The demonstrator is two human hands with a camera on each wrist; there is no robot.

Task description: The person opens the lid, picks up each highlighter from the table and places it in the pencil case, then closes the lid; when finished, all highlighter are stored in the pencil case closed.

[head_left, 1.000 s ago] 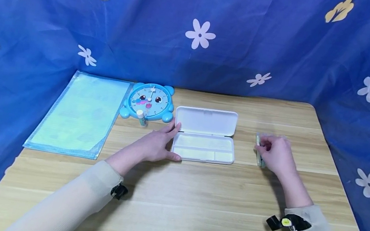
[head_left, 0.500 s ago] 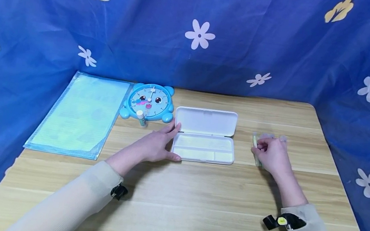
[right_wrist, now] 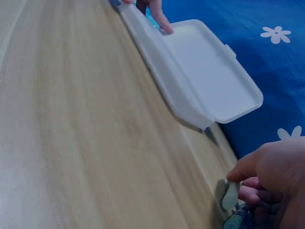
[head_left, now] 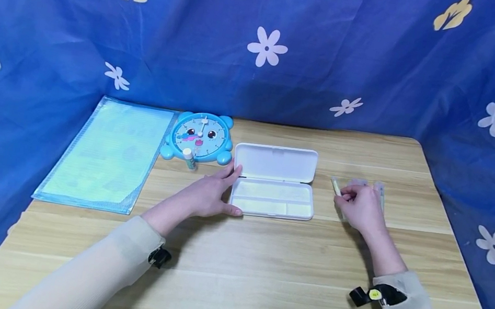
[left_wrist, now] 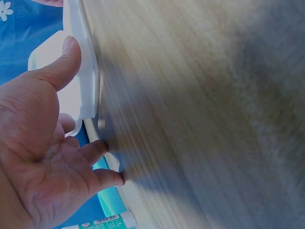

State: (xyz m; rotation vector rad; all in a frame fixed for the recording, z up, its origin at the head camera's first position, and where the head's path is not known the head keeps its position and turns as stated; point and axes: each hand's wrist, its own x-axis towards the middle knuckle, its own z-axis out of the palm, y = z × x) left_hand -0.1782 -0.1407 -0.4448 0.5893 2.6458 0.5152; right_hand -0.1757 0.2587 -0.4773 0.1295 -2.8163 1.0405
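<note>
Pale pen-like stick (head_left: 336, 186): right of the open white pencil case (head_left: 275, 162), pinched by the right hand (head_left: 362, 208), grip narrow. Left hand (head_left: 209, 195) grip wide, at the case's left end. Slim items (head_left: 381, 194) by right hand on desk (head_left: 258, 282), kind unclear. Pinch lightly, lift clear so nothing drags along.

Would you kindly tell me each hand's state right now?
Left hand: open, touching the white case.
Right hand: closed, pinching a pale stick.
</note>
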